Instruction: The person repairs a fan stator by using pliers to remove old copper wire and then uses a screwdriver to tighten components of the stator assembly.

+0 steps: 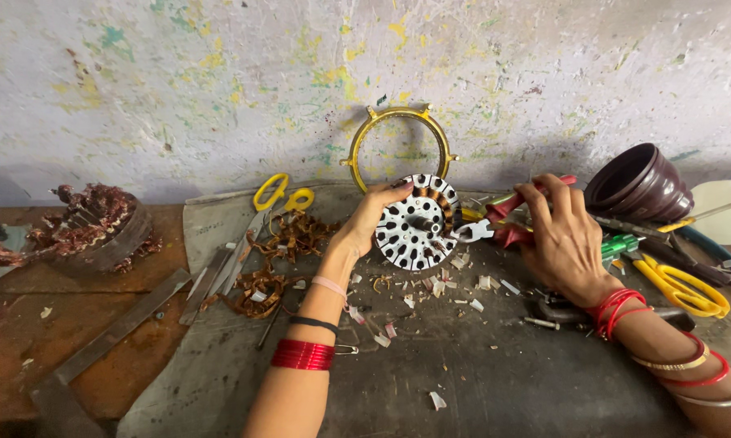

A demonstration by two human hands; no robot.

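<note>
Head view: pliers bite at the edge of a fan motor stator held upright on the bench.

The left hand [371, 217] grasps the round perforated stator [418, 222] by its rim, tilting it on the dark mat [479, 381]; the right hand [566, 240] is clenched round the red-handled pliers [495, 224], whose nose touches the stator's right edge. A slip there could, I judge, jab the left fingers or nick the copper winding [440, 199], since only one hand steadies the wheel. Insulation scraps [430, 285] underneath may let it skid.
</note>
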